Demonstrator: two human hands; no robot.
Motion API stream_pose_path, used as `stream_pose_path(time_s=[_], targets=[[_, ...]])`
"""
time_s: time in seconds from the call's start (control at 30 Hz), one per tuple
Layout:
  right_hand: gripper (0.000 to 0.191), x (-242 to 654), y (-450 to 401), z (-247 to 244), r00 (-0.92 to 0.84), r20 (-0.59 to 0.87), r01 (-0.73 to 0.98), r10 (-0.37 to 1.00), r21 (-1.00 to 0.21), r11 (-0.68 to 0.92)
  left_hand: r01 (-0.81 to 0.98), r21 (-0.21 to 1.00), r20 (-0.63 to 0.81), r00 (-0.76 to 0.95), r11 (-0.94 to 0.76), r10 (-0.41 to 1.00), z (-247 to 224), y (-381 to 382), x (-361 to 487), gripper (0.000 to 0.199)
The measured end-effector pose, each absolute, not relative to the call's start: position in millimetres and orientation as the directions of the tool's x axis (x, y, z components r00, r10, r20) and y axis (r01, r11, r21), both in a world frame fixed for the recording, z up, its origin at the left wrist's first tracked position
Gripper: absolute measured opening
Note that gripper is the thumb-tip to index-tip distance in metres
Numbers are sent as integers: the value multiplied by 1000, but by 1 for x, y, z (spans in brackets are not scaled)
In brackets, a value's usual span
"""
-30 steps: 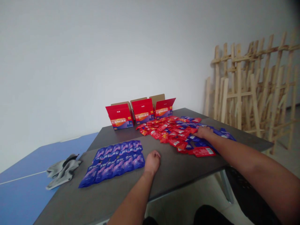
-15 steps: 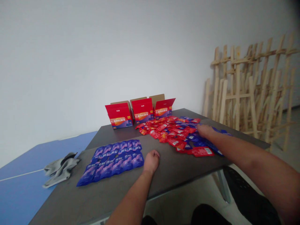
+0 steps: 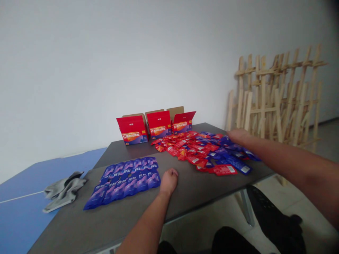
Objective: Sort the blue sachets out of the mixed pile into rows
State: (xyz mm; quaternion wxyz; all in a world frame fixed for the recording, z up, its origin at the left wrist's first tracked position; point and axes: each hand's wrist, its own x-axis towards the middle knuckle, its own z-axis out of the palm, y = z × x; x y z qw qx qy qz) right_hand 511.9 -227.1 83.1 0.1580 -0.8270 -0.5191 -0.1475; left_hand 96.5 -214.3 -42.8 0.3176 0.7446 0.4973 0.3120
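Higher than before, our right hand (image 3: 238, 137) is at the sachet pile's (image 3: 193, 148) right side, its fingers unreadable; our left hand (image 3: 168, 180), fingers curled together, rests beside the blue rows (image 3: 129, 185) on the table (image 3: 190, 192)

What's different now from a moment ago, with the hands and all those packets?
The right hand has moved away from the body and a little to the right over the packet pile; whether it grips one is unclear. The left hand, blue packet rows and open boxes stayed put.
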Motion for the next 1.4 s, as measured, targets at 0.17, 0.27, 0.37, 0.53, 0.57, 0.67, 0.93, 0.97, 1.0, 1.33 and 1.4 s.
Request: stream_pose_path(time_s=[0.17, 0.27, 0.37, 0.53, 0.57, 0.67, 0.93, 0.97, 1.0, 1.33, 1.4], targets=[[29, 496, -230, 109, 385, 367, 920, 847, -88, -381, 540, 783, 157, 310, -309, 938, -42, -215, 97, 20], [31, 468, -221, 118, 339, 368, 941, 866, -135, -311, 525, 796, 153, 304, -300, 940, -42, -215, 96, 20], [31, 424, -211, 113, 265, 385, 928, 884, -352, -125, 484, 819, 179, 295, -308, 939, -43, -214, 95, 20], [42, 333, -205, 67, 194, 408, 693, 892, -700, 170, 273, 925, 215, 197, -264, 957, -48, -212, 97, 19], [43, 316, -205, 55, 178, 393, 637, 902, -745, 199, 224, 944, 208, 172, -243, 963, -48, -212, 97, 22], [43, 273, -204, 21, 162, 341, 456, 926, -858, 236, 142, 967, 193, 135, -212, 972, -48, -212, 98, 37], [37, 237, -195, -17, -23, 164, -70, 986, -984, 162, 22, 947, 314, 146, -321, 938, -42, -221, 97, 47], [34, 237, -191, -18, -23, 127, -158, 992, -980, 121, 3, 946, 319, 159, -324, 934, -41, -221, 97, 48], [30, 237, -187, -19, -16, 88, -251, 996, -965, 82, -18, 945, 325, 172, -327, 930, -41, -222, 97, 48], [17, 233, -169, -34, -48, -96, -624, 994, -775, -105, 110, 864, 473, 161, -492, 866, -49, -215, 90, 25], [21, 234, -173, -37, -88, -62, -601, 994, -792, -103, 152, 815, 536, 167, -559, 828, -53, -213, 87, 25]])
